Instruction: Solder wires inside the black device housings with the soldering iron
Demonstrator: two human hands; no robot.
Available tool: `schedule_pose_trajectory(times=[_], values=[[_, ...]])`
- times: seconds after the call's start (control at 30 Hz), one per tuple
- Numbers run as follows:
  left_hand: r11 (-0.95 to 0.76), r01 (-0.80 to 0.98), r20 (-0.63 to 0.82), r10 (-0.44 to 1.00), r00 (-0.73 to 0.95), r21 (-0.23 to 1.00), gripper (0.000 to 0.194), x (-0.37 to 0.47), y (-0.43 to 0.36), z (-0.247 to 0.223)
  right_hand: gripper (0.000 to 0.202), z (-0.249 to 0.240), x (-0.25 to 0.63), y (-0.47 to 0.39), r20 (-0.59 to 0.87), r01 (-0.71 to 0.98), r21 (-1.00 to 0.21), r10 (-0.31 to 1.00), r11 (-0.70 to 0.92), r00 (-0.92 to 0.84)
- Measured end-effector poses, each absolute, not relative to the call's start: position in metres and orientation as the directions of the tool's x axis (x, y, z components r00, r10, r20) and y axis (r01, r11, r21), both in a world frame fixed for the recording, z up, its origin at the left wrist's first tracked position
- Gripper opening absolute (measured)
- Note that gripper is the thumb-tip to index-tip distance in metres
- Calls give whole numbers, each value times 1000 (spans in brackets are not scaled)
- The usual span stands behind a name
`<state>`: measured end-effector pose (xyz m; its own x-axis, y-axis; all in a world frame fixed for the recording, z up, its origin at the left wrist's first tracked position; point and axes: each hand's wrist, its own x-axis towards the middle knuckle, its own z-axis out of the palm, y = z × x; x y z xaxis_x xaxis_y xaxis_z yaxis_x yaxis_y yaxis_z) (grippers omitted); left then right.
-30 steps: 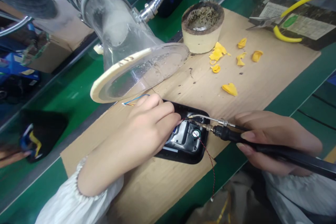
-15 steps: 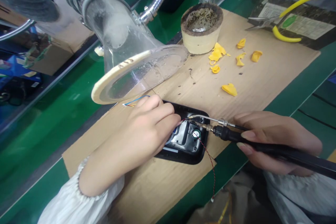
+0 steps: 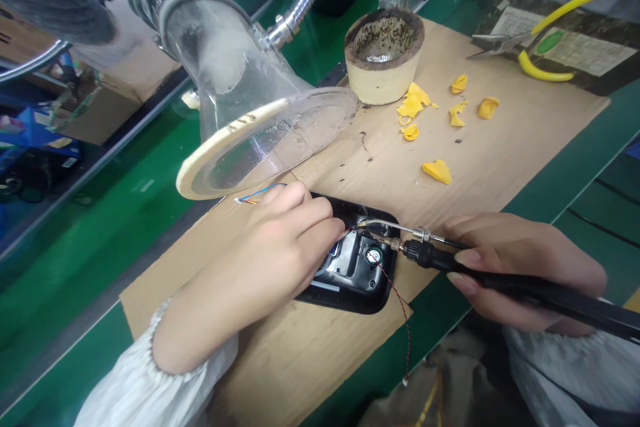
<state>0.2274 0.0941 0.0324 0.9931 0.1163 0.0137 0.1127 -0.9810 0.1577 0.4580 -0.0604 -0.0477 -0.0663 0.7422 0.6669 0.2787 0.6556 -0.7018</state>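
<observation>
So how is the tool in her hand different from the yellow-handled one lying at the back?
The soldering iron is black and straight, a single rod ending in a thin metal tip; the pliers have curved yellow handles and two silver jaws. The right hand grips the soldering iron with its tip at the black device, while the pliers lie untouched on a dark box. Both are hand tools with metal ends.
</observation>
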Motion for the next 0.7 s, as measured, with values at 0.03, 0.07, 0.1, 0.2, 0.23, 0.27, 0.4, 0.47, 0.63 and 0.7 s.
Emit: schedule_pose_trajectory(times=[0.03,0.07,0.1,0.2,0.23,0.27,0.4,0.47,0.63,0.7], values=[[-981,114,12,117,993,156,22,227,94,32,51,-47,458,-60,667,287,-699,742,655,-69],[-981,115,9,118,993,154,22,227,94,32,52,-47,457,-60,669,293,-694,740,657,-73],[-982,117,7,119,993,150,22,227,94,32,52,-46,457,-59,672,297,-690,737,659,-74],[-984,117,10,120,993,135,22,227,94,32,51,-48,455,-60,689,293,-688,724,664,-23],[-985,115,10,118,993,132,22,228,94,32,50,-49,455,-60,688,284,-696,725,660,2],[-985,113,11,115,993,129,22,228,95,32,49,-50,454,-61,680,273,-710,733,649,27],[-987,109,8,111,994,118,21,228,94,32,47,-53,454,-63,656,226,-740,754,634,34],[-987,111,17,114,993,117,21,228,94,32,49,-53,454,-63,665,228,-731,747,643,23],[-985,112,20,116,993,131,20,228,94,31,50,-53,454,-62,683,233,-716,730,658,36],[-984,114,13,117,993,136,21,228,94,32,50,-53,453,-62,685,245,-713,728,657,42]])
